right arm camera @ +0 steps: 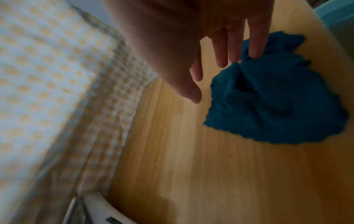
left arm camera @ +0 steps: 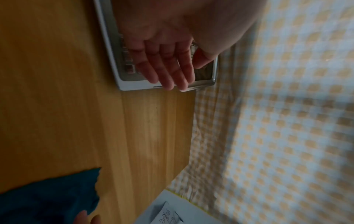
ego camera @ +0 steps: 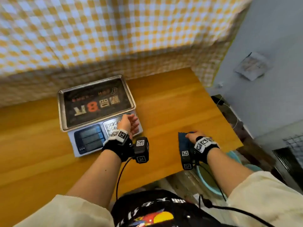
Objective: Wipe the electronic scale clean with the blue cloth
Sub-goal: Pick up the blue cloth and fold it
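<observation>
The electronic scale point(ego camera: 86, 140) stands on the wooden table, left of centre, with a steel tray point(ego camera: 131, 95) on top that bears a dark printed sheet. My left hand point(ego camera: 129, 122) hovers over the keypad at the scale's right end, fingers straight and holding nothing. In the left wrist view the left hand point(left arm camera: 186, 75) reaches across the scale point(left arm camera: 132, 85) toward its tray corner. The crumpled blue cloth point(right arm camera: 277, 106) lies on the table to the right. My right hand point(right arm camera: 225, 77) is spread above it, fingertips point(right arm camera: 255, 53) touching its top; in the head view the right hand point(ego camera: 194, 135) covers part of the blue cloth point(ego camera: 182, 142).
A yellow-and-white checked cloth point(ego camera: 114, 38) hangs behind the table point(ego camera: 172, 99). The table's right edge is just beyond the blue cloth. A light blue basin point(ego camera: 211, 182) sits on the floor below that corner. A paper point(ego camera: 250, 66) is stuck on the grey wall.
</observation>
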